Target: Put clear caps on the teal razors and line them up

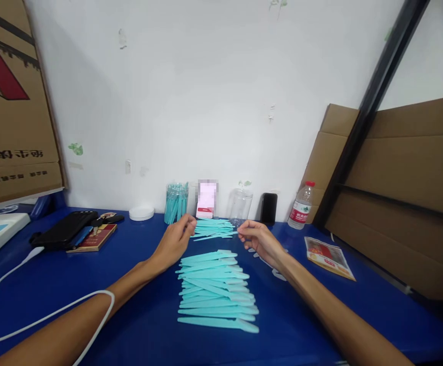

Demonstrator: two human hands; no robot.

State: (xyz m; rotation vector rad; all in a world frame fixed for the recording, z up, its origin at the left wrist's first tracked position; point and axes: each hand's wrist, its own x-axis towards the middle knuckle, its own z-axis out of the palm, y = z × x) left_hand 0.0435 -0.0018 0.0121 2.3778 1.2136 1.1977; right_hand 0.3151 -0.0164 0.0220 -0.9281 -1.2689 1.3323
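Light teal sticks shaped like eyebrow razors lie in two groups on the blue table. The nearer pile [215, 290] has its clear-capped ends toward the right. Behind it is a smaller far pile [214, 226]. My left hand [177, 235] is at the far pile's left end, fingers curled, and what they hold, if anything, is hidden. At the opposite end, my right hand [258, 238] pinches the tip of an eyebrow razor [234, 233] between thumb and forefinger. A clear jar [176, 203] full of similar razors stands behind my left hand, and an empty-looking clear jar [240, 203] behind the right.
A lit phone [207, 199] and a dark phone [269, 207] lean on the wall. At right are a water bottle [301, 206] and a snack packet [328, 258]. A white lid [141, 213] and black power bank [66, 227] lie left; a white cable [109, 300] crosses my left forearm.
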